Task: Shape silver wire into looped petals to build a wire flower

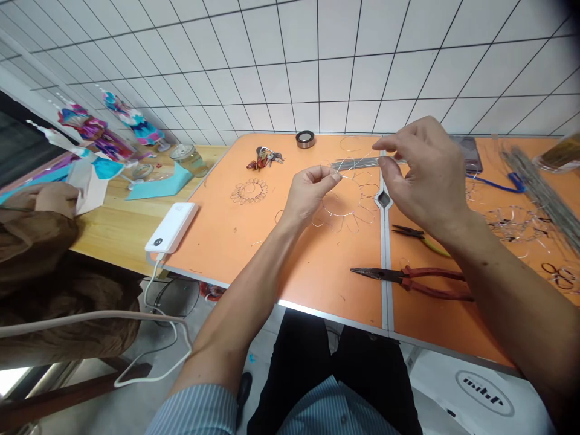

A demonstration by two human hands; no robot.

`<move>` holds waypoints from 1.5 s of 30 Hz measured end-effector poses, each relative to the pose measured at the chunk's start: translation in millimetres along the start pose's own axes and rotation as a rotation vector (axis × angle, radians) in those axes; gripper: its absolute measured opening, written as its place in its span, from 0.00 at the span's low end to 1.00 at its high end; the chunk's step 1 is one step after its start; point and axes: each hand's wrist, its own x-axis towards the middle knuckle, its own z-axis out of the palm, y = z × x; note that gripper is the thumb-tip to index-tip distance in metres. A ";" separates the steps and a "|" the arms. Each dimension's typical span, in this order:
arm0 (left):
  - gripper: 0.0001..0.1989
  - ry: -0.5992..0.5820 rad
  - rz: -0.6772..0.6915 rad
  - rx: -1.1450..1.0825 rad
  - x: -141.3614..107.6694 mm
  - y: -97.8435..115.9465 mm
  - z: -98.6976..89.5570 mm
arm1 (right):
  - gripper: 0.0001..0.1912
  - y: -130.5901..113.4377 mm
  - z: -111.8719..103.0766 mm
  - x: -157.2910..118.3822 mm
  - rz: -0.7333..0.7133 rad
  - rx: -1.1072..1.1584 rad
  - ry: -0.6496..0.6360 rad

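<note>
One head-worn view looks forward and down at the hands, within arm's length.

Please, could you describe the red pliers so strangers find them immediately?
On the orange table, find the grey seam running front to back. The long-nosed pliers lie across it, tips to the left. Red handles distinguish them from the smaller yellow-handled pliers behind.

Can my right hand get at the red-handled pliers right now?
Probably yes. The red-handled pliers lie on the orange table near the right hand, with nothing seen resting on them. The forearm hides only the handle ends, so drawing back should do it.
</note>
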 end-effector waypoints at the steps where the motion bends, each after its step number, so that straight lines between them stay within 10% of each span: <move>1: 0.10 -0.006 0.003 0.001 0.0 -0.4 -0.2 | 0.18 0.3 -0.5 0.2 0.012 0.012 0.003; 45: 0.09 -0.168 -0.019 -0.011 0.7 -5.7 1.2 | 0.18 2.2 -8.5 8.8 -0.166 -0.086 -0.242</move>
